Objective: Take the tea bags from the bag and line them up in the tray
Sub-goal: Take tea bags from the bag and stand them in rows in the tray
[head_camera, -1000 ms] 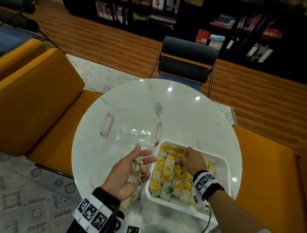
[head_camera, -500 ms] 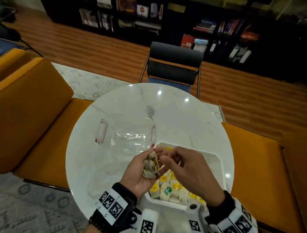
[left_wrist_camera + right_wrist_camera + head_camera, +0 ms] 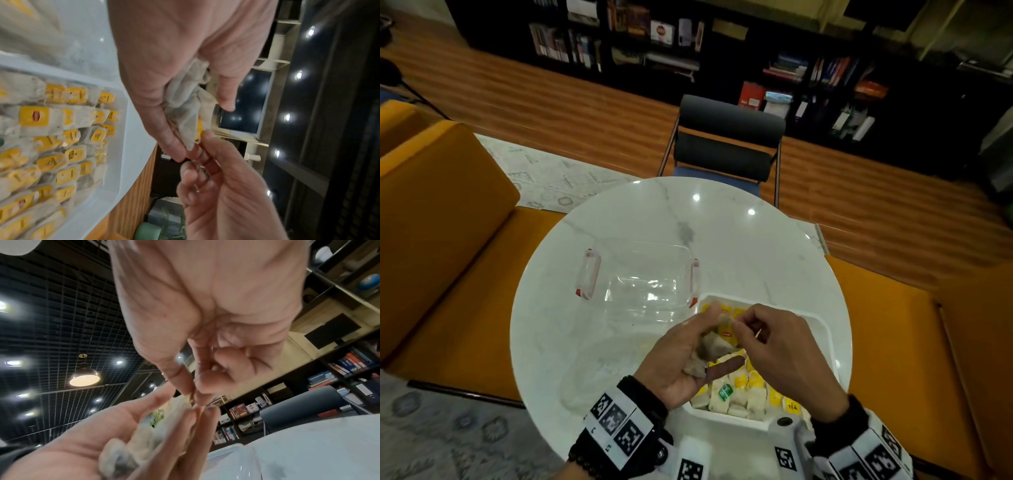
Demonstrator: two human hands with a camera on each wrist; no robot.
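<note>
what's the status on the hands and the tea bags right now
Left hand cups a bunch of beige paper tea bags. Right hand pinches one at the bunch's top. White plastic tray partly filled with rows. Nothing in the way.

Library lounge: bookshelves (image 3: 808, 78), sofas (image 3: 441, 219).

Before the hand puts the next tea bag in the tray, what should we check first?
1. Left hand holds the bunch of pale paper tea bags: ok.
2. Right hand fingers pinch one bag only: cannot tell.
3. White plastic tray has free space at its far right: ok.
4. Yellow-tagged tea bags in the tray sit in tidy rows: ok.
5. String tangled: cannot tell.
</note>
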